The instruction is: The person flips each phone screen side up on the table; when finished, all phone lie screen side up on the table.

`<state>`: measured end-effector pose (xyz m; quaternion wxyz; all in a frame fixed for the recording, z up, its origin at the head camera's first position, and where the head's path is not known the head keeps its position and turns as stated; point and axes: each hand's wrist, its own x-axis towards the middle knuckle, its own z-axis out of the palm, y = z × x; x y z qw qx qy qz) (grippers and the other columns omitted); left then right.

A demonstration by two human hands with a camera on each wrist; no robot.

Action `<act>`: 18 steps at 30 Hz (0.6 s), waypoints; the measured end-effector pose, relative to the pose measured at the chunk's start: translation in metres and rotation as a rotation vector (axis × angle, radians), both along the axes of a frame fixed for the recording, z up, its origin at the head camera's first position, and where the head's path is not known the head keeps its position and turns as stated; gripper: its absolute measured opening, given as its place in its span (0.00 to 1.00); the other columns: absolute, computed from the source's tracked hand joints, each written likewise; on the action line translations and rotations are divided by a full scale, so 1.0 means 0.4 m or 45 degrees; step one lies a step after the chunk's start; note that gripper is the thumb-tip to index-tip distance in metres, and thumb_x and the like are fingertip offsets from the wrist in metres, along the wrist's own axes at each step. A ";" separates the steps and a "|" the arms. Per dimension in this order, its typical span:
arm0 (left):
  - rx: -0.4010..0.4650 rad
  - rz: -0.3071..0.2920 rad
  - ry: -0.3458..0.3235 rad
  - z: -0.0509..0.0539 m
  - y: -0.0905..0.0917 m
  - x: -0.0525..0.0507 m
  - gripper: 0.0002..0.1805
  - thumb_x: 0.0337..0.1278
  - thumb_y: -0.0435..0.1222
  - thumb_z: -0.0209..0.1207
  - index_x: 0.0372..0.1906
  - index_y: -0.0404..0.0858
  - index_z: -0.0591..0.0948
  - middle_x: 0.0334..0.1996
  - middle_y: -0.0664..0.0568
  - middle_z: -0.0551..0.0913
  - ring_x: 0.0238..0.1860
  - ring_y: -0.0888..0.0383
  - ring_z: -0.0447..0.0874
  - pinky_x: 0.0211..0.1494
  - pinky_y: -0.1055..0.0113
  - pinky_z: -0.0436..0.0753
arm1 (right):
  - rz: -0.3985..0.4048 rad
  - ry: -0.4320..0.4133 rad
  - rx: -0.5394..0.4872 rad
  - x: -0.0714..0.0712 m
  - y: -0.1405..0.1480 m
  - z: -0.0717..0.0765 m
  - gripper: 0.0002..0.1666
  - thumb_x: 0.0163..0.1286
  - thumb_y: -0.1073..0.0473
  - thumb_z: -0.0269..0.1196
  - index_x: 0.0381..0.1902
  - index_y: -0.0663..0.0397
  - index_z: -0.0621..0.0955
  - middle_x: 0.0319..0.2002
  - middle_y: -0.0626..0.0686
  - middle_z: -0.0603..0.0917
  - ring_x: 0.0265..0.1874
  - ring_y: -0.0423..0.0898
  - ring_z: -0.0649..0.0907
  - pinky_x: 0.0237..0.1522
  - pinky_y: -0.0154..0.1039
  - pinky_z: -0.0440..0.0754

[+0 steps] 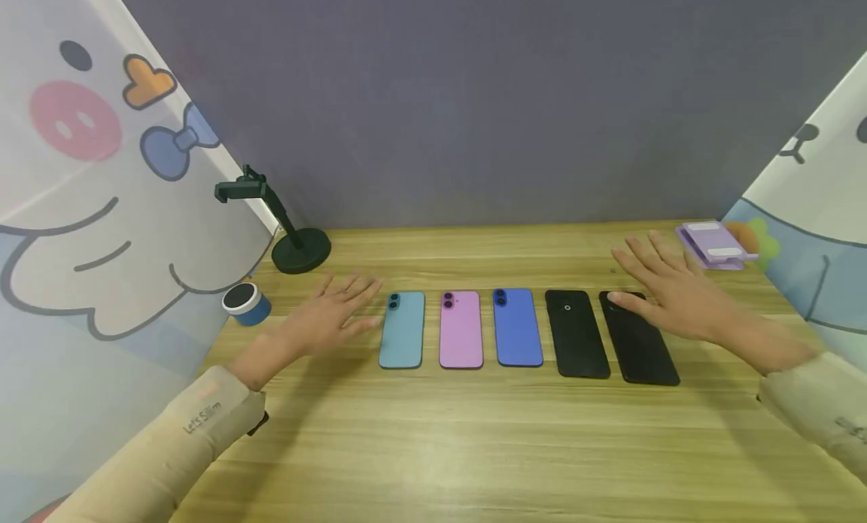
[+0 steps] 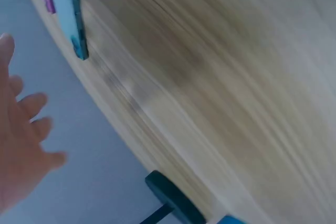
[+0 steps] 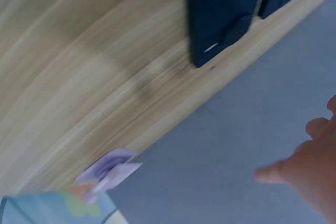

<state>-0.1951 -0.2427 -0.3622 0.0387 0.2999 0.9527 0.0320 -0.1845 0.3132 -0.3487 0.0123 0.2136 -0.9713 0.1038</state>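
Five phones lie face down in a row on the wooden table: a teal phone (image 1: 403, 331), a pink phone (image 1: 461, 331), a blue phone (image 1: 518, 329), a black phone (image 1: 578, 335) and another black phone (image 1: 642, 342) at the right end. My left hand (image 1: 323, 318), fingers spread, hovers just left of the teal phone and holds nothing. On the other side my right hand (image 1: 677, 293) is above the rightmost phone, hiding part of its upper edge, with its fingers stretched out. Both wrist views show the hands apart from the phones.
A dark green phone stand (image 1: 298, 248) rises at the back left, beside a small blue and white jar (image 1: 247, 304). At the back right sits a folded lilac stand (image 1: 714, 244). A grey partition (image 1: 460, 109) borders the table's far edge, and cartoon-printed panels flank both sides.
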 end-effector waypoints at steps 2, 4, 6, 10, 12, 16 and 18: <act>0.142 0.053 -0.147 0.000 -0.003 0.004 0.40 0.74 0.60 0.46 0.81 0.48 0.52 0.79 0.45 0.57 0.79 0.41 0.53 0.78 0.37 0.52 | 0.019 -0.072 -0.085 -0.004 -0.025 0.010 0.47 0.76 0.39 0.56 0.82 0.40 0.47 0.82 0.58 0.43 0.80 0.62 0.38 0.72 0.74 0.40; 0.272 0.101 -0.270 -0.002 -0.005 0.007 0.39 0.74 0.60 0.46 0.81 0.48 0.54 0.78 0.45 0.60 0.77 0.42 0.58 0.76 0.40 0.59 | 0.048 -0.119 -0.137 -0.009 -0.056 0.014 0.46 0.76 0.40 0.56 0.82 0.40 0.48 0.81 0.58 0.46 0.80 0.65 0.45 0.71 0.72 0.48; 0.384 0.132 -0.353 -0.007 -0.005 0.009 0.38 0.74 0.58 0.47 0.80 0.48 0.55 0.76 0.44 0.64 0.75 0.42 0.64 0.73 0.41 0.66 | 0.076 -0.125 -0.141 -0.015 -0.090 0.014 0.44 0.76 0.38 0.55 0.81 0.41 0.52 0.81 0.58 0.52 0.78 0.66 0.54 0.71 0.69 0.56; 0.561 0.183 -0.494 -0.020 0.000 0.014 0.36 0.76 0.52 0.50 0.80 0.43 0.57 0.70 0.43 0.73 0.70 0.44 0.73 0.69 0.42 0.72 | 0.136 -0.158 -0.122 -0.029 -0.165 0.004 0.43 0.76 0.34 0.52 0.81 0.43 0.56 0.79 0.57 0.57 0.75 0.64 0.62 0.70 0.66 0.61; 0.602 0.203 -0.548 -0.026 0.004 0.017 0.35 0.76 0.51 0.50 0.79 0.41 0.58 0.67 0.43 0.76 0.67 0.45 0.75 0.68 0.43 0.73 | 0.160 -0.197 -0.155 -0.039 -0.203 0.002 0.44 0.75 0.33 0.52 0.80 0.44 0.57 0.78 0.58 0.60 0.74 0.63 0.66 0.68 0.65 0.66; 0.578 0.229 -0.569 -0.038 0.012 0.020 0.34 0.76 0.52 0.50 0.78 0.41 0.63 0.63 0.46 0.80 0.64 0.48 0.78 0.65 0.46 0.76 | 0.211 -0.417 -0.339 -0.068 -0.281 0.005 0.45 0.75 0.36 0.56 0.81 0.44 0.56 0.77 0.60 0.62 0.69 0.62 0.72 0.63 0.63 0.73; 0.556 0.225 -0.558 -0.044 0.015 0.020 0.34 0.75 0.52 0.52 0.77 0.41 0.64 0.60 0.46 0.81 0.61 0.48 0.79 0.62 0.49 0.78 | 0.218 -0.561 -0.448 -0.085 -0.320 0.003 0.45 0.74 0.38 0.57 0.81 0.43 0.55 0.76 0.61 0.63 0.67 0.62 0.75 0.61 0.60 0.76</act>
